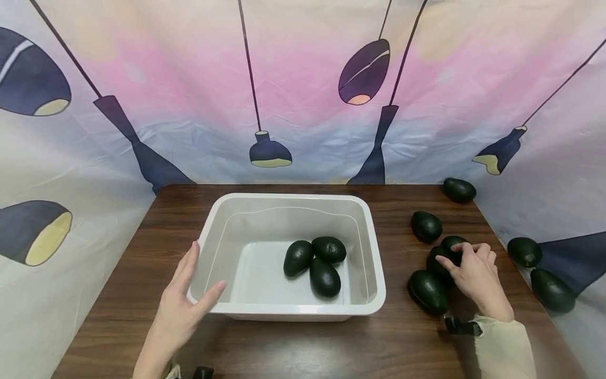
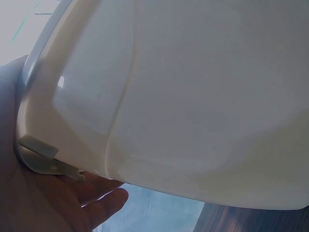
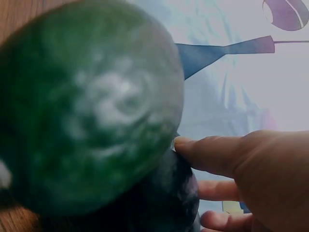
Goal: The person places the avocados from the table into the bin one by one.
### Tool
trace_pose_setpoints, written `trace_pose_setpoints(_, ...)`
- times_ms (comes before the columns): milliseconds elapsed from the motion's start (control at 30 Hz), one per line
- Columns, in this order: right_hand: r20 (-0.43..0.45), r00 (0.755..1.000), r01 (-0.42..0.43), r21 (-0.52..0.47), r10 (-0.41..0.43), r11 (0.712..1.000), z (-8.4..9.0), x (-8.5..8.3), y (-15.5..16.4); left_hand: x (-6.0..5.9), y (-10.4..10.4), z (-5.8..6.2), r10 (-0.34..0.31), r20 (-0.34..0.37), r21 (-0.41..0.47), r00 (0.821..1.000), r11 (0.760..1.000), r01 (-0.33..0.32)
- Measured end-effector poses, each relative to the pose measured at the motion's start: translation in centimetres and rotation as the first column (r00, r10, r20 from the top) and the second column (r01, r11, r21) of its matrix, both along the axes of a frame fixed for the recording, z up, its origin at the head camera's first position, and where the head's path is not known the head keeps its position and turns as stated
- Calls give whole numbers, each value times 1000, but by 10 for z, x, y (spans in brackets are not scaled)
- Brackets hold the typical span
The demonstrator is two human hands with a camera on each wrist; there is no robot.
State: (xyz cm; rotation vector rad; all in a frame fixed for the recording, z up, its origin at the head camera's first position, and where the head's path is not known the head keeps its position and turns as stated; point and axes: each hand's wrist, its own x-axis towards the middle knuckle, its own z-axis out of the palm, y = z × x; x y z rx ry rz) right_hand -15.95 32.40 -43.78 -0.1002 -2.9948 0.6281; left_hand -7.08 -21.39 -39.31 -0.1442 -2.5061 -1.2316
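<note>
Three avocados [image 1: 325, 277] lie in the tub [image 1: 303, 309] mid-frame, with at least seven left outside at right, where the right hand [image 1: 479, 276] grips one with bent fingers; the left hand [image 1: 181, 309], spread wide, touches the tub's left rim.

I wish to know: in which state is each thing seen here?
White tub: upright, open-topped, partly filled.
Avocados inside it: whole, close together.
Avocados outside it: whole, lying.
Left hand: fingers straight, at the tub's rim.
Right hand: fingers curled on one avocado.
Table: supporting the tub.
Patterned cloth: hung, wrinkled.
</note>
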Motion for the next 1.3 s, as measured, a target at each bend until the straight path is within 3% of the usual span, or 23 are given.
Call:
trace_pose_setpoints(367, 174, 983, -55, -36, 61, 998, 6, 3, 0, 0, 0, 0, -8, 2, 15, 1000, 1000, 8)
trace_pose_setpoints(500, 199, 977, -62, -46, 70, 997, 3, 3, 0, 1, 0, 0, -9, 6, 16, 1000, 1000, 9)
trace_pose_setpoints(933, 154, 985, -76, -47, 83, 996, 6, 4, -3, 0, -1, -1, -18, -6, 21, 1000, 1000, 18)
trace_pose_setpoints(1300, -12, 997, -75, -45, 75, 996, 27, 9, -14, -1, -2, -1, -22, 1, 7, 1000, 1000, 22)
